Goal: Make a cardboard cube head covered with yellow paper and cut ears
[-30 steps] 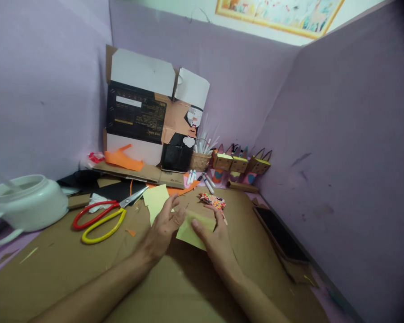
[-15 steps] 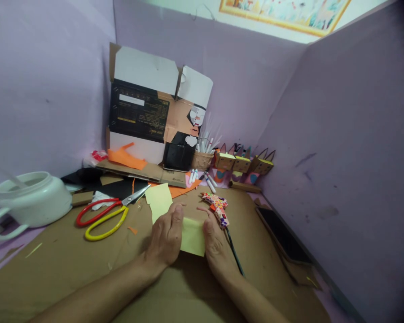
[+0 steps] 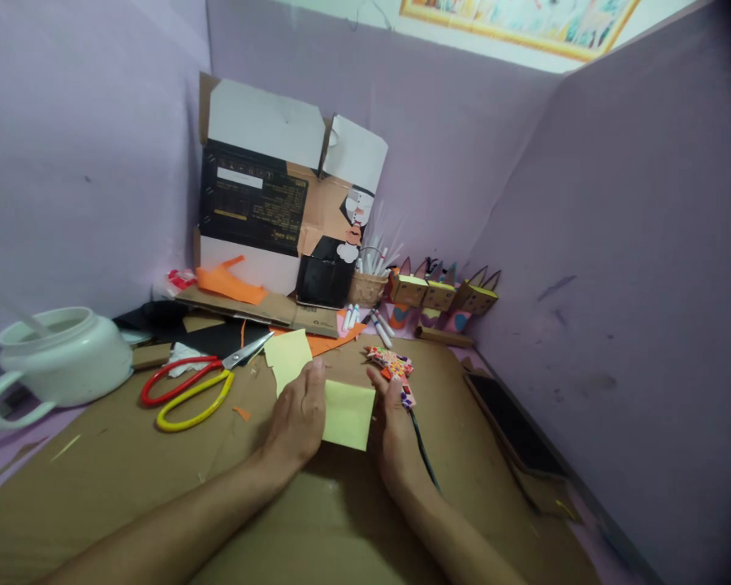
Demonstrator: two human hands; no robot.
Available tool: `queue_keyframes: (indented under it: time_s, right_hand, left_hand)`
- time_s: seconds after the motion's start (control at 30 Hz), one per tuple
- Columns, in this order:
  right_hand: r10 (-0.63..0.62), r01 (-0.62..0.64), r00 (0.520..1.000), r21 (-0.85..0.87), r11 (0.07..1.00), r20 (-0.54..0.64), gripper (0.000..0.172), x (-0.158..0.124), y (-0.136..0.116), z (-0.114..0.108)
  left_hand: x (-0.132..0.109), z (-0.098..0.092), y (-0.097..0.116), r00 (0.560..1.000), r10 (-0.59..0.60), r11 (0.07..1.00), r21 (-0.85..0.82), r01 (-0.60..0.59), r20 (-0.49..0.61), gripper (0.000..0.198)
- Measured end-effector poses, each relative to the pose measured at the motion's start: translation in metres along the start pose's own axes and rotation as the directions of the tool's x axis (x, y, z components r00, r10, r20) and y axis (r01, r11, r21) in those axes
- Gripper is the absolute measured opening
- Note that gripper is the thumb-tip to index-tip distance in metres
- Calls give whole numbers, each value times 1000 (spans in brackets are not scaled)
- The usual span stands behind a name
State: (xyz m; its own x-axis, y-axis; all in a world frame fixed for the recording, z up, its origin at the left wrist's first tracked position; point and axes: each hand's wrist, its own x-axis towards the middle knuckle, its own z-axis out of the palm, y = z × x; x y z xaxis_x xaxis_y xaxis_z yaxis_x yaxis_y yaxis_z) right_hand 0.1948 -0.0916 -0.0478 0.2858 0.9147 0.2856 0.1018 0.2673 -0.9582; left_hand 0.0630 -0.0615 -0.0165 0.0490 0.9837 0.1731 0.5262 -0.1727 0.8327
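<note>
A small rectangle of pale yellow paper (image 3: pixel 348 416) is held at its left edge by my left hand (image 3: pixel 301 414), thumb up and fingers behind it. A faint crease runs across near its top. Just off the paper's right edge is my right hand (image 3: pixel 397 435), its thumb and fingers apart with nothing between them. Beyond my left hand lies a larger cut sheet of yellow paper (image 3: pixel 288 354). A patterned glue gun (image 3: pixel 395 367) with a dark cord lies past my right hand. Scissors (image 3: pixel 198 388) with one red and one yellow handle rest open on the left.
A cardboard sheet (image 3: pixel 127 504) covers the table. At left stands a white pot (image 3: pixel 67 366); at right lies a black phone-like slab (image 3: pixel 512 422). Behind are a flattened box (image 3: pixel 256 203), a basket of white sticks (image 3: pixel 367 288), markers (image 3: pixel 381 329) and eared cardboard figures (image 3: pixel 442 294).
My right hand has come off the yellow paper and moved slightly right. The paper has risen a little and tilted, staying in my left hand.
</note>
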Motion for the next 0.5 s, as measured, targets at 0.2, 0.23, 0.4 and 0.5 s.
queue_keyframes:
  time_s: [0.2, 0.23, 0.4, 0.5]
  right_hand:
    - [-364, 305, 931, -464, 832, -40, 54, -3, -10, 2]
    - [-404, 345, 915, -536, 771, 9, 54, -3, -12, 4]
    - [-375, 322, 926, -601, 731, 40, 57, 1, -10, 9]
    - [-270, 241, 963, -475, 846, 8, 52, 3, -9, 6]
  left_hand:
    - [1, 4, -7, 1000, 25, 996, 86, -24, -2, 43]
    - [-2, 3, -4, 999, 41, 996, 78, -43, 22, 42]
    - [-11, -4, 12, 993, 76, 996, -45, -72, 86, 33]
    - [-8, -3, 10, 997, 8, 990, -139, 2, 70, 34]
